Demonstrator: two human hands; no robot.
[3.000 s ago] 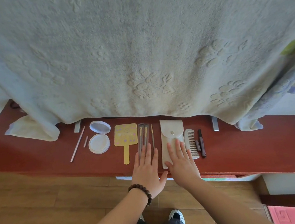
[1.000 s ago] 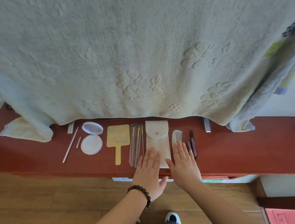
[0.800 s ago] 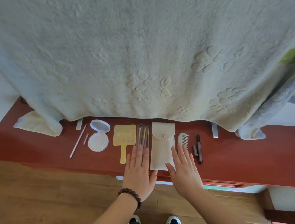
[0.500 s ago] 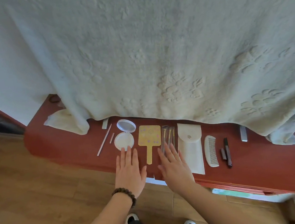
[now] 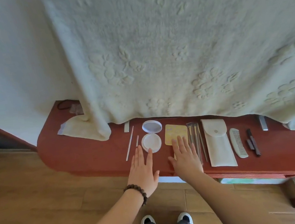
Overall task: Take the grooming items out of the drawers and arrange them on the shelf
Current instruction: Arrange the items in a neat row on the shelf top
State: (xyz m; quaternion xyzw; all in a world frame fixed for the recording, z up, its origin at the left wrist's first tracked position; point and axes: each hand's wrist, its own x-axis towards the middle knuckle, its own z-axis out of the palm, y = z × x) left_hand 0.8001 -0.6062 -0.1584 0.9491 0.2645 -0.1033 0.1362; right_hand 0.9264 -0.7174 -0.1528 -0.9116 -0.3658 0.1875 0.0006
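A red shelf (image 5: 92,155) ran under a hanging cream blanket (image 5: 173,53), above a wooden floor (image 5: 33,198). My left hand (image 5: 143,169) lay flat, fingers straight, its tips touching the near rim of the open round compact (image 5: 151,141). My right hand (image 5: 185,157) lay flat with fingers spread over the yellow hand mirror (image 5: 174,132). To the right lay the brushes (image 5: 195,135), cream pouch (image 5: 218,140), comb (image 5: 238,143) and dark pencils (image 5: 252,141)
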